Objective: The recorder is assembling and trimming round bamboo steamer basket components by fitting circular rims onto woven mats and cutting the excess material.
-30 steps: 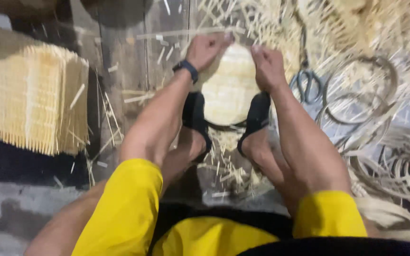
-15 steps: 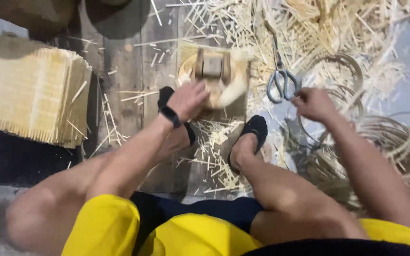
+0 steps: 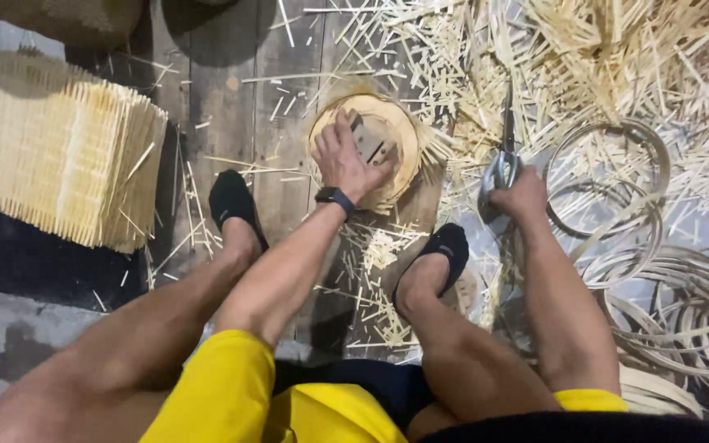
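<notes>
The left hand (image 3: 345, 156) lies on a round woven bamboo piece (image 3: 387, 139) set on the plank floor (image 3: 231, 98) — its fingers (image 3: 340, 125) are bent over a small wooden block (image 3: 372, 144) at the piece's middle, just right of the fingertips. The right hand (image 3: 520, 197) is closed round the handles of metal scissors (image 3: 502, 156), whose blades point away past the knuckles into loose bamboo slivers (image 3: 617, 66). Bamboo hoops (image 3: 609, 176) lie just right of that fist.

Hidden bits and cut-offs
Left hand (image 3: 345, 156) covers the round woven piece's (image 3: 400, 139) nine-o'clock side; scissors' (image 3: 502, 160) handles vanish inside right hand (image 3: 523, 197).
</notes>
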